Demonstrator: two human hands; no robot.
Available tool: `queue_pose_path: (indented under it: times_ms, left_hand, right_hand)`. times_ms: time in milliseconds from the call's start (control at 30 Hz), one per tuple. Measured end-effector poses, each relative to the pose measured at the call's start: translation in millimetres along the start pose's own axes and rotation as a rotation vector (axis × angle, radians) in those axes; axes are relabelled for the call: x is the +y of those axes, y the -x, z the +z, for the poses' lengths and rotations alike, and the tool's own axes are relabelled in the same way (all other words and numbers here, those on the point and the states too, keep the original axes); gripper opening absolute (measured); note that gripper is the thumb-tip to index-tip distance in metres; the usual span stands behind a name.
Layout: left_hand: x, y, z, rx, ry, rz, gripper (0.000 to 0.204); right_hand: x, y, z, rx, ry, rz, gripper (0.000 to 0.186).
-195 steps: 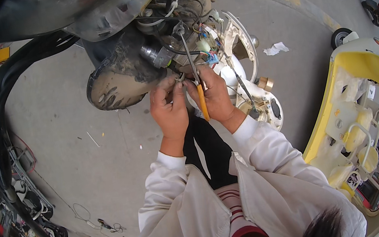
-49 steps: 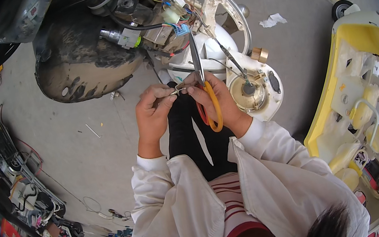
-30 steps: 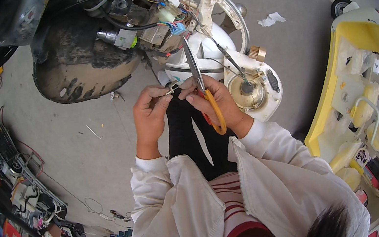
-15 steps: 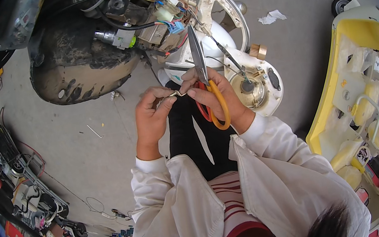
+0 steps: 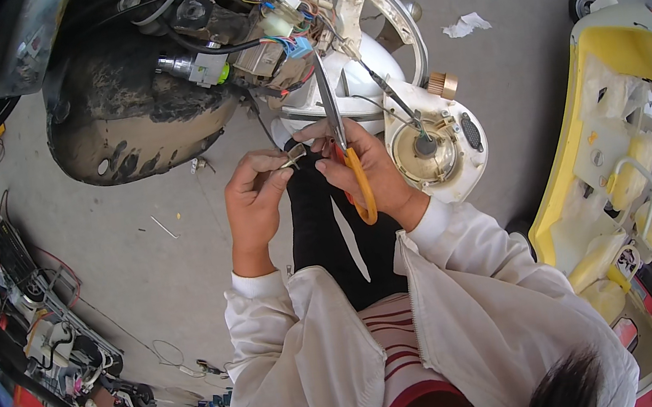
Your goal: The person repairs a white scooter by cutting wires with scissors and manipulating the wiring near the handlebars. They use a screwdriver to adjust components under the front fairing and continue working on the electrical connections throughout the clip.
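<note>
far left of the left fingers: jumbled dark and metal parts [image 5: 30,272] piled along the floor edge. nearer, left of the same fingers: thin pale rod [image 5: 165,227] lying on the grey concrete floor [image 5: 196,301]. up-left of them: big black curved shell, smeared tan [image 5: 140,135], with a silver cylinder with a bright green end [image 5: 190,69] at its upper right side.

left hand [image 5: 252,202]: thumb and fingertips pinching a small bent pale-metal piece [image 5: 295,155]. that piece sits between the two sets of fingers, out at the left fingertips. right fingertips are just beside it, can't tell if touching.

above the right fingers: light-blue plastic connector [image 5: 299,47] on a bundle of coloured wires. right hand [image 5: 374,170]: fingers wrapped on long steel scissors with orange and red handles [image 5: 337,121], blades together, tips pointing away from the person.

just right of the right fingers: dirty white plastic housing with a round opening [image 5: 472,159], brass-coloured ribbed cylinder [image 5: 442,84] by its top. up-right: crumpled white paper [image 5: 467,25]. far right: yellow-and-white shell [image 5: 550,193].
</note>
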State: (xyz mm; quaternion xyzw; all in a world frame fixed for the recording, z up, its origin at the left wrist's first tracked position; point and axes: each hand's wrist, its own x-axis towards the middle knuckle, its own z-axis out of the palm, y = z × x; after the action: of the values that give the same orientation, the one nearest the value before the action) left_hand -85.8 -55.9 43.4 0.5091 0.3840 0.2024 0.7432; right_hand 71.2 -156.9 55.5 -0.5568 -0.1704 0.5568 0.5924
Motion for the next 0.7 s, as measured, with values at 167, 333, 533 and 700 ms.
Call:
queue_pose_path:
  times_ms: [167,333,533,700]
  left_hand:
    - [-3.0,0.9,-1.2,0.033,0.0,0.043,0.009]
    - [-4.7,1.0,-2.7,0.05,0.017,0.052,0.01]
    - [-5.0,0.7,-2.4,0.039,0.016,0.053,0.009]
    - [-2.4,0.4,-2.9,0.038,0.024,0.036,0.013]
  right_hand:
    - [1.6,3.8,2.1,-0.037,-0.081,0.039,0.036]
    - [2.6,5.4,0.7,-0.064,-0.027,0.086,0.032]
    - [4.5,0.7,7.6,-0.029,-0.093,0.131,0.016]
    - [8.4,-1.3,10.6,-0.026,-0.015,0.06,0.014]
